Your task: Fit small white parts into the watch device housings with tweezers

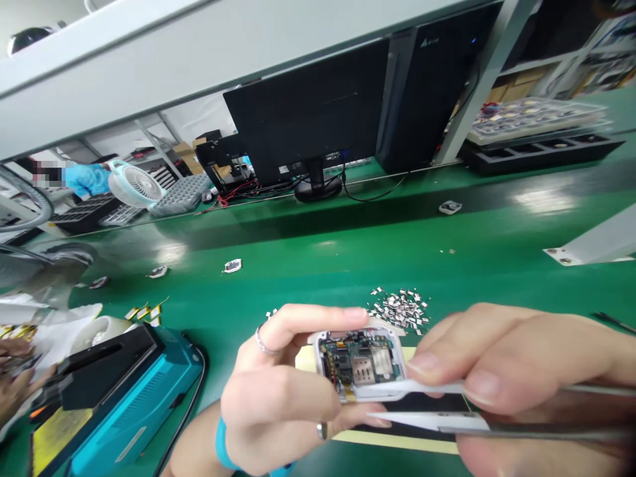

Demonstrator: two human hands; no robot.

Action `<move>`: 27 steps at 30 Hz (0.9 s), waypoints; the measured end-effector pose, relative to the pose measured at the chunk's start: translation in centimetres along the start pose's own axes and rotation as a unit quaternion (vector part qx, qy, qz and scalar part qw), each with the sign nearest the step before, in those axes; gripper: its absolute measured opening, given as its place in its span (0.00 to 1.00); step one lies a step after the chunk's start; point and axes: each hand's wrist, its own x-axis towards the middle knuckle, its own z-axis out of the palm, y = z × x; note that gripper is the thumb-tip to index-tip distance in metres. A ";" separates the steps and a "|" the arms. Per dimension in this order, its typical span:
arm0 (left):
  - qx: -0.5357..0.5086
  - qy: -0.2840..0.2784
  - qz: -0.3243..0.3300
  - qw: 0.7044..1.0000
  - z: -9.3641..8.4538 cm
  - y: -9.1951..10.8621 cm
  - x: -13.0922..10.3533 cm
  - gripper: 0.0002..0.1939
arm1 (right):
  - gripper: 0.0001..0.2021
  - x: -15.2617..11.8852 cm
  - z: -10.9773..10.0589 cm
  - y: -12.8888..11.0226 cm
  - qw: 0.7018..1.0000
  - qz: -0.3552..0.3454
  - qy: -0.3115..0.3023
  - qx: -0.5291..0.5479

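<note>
My left hand (278,397), with a ring and a blue wristband, grips a white smartwatch-like case (382,394) by its edges. The open side faces me and shows a circuit board (342,361) with a metal slotted plate. In my right hand (531,358) is a pair of tweezers (447,421), held between thumb and fingers. Its two arms are apart: one overlaps the lower right edge of the case, the other points left below it. Whether the tips touch the case I cannot tell. A dark pad with a yellow border (422,442) lies beneath my hands.
Behind the case lies a pile of small metal parts (400,310). Several white cases (232,265) are scattered on the green bench. A blue soldering station (134,404) with a cable stands left, near another person's hands (17,384). A monitor (313,112) stands behind.
</note>
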 end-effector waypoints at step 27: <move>0.037 -0.028 0.041 0.998 -0.7 -0.6 1.2 0.12 | 0.10 1.7 -2.0 1.1 0.956 -0.163 -0.236 0.062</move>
